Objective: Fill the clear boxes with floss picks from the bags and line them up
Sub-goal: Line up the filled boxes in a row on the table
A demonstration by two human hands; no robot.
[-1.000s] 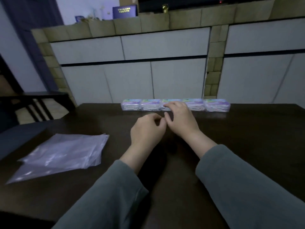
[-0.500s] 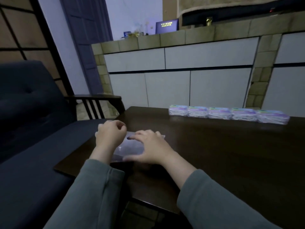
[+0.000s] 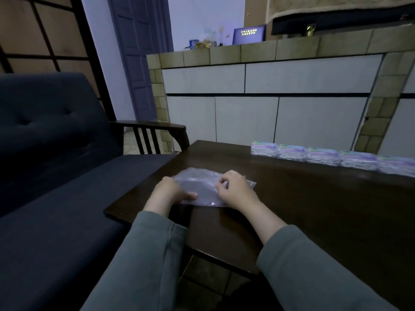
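A flat stack of empty clear plastic bags (image 3: 202, 187) lies at the near left corner of the dark table (image 3: 314, 209). My left hand (image 3: 170, 190) grips the stack's left edge, thumb on top. My right hand (image 3: 235, 191) is on the right side of the stack, its curled fingertips pinching the top bag. Several clear boxes (image 3: 323, 156) filled with floss picks, with purple and green labels, stand side by side in a straight row along the table's far edge, well to the right of both hands.
A dark blue sofa (image 3: 56, 176) with a wooden armrest (image 3: 152, 127) adjoins the table's left side. Behind the table rises a tiled counter with white panels (image 3: 258, 102), small items on top. Tiled floor shows under the table's near edge.
Both hands left the row of boxes and went left to the bag stack. My view swung left with them. The hands now hold the bags, and the boxes stay lined up.
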